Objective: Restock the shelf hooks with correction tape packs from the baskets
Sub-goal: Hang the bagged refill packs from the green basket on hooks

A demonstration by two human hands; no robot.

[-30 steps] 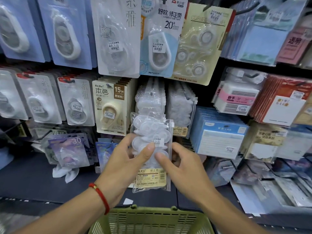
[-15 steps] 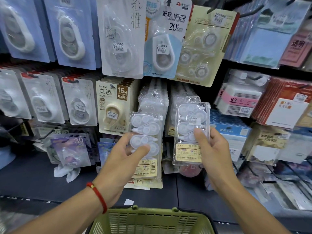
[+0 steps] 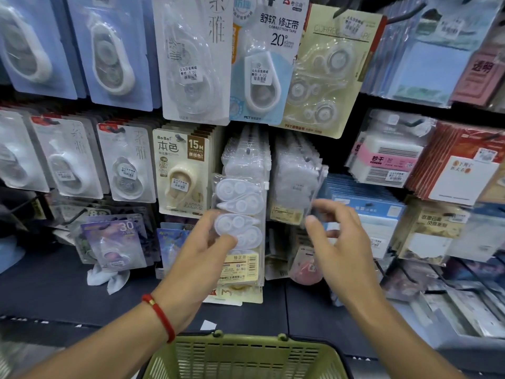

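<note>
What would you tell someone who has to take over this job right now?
Left hand holds a clear pack of white correction tapes in front of the left hook row.
Right hand is at the edge of a blurred pack by the right hook row; I cannot tell whether it grips it or whether the pack is hung.
Left: hang the left pack, then fetch more from the green basket, whose inside is hidden.
</note>
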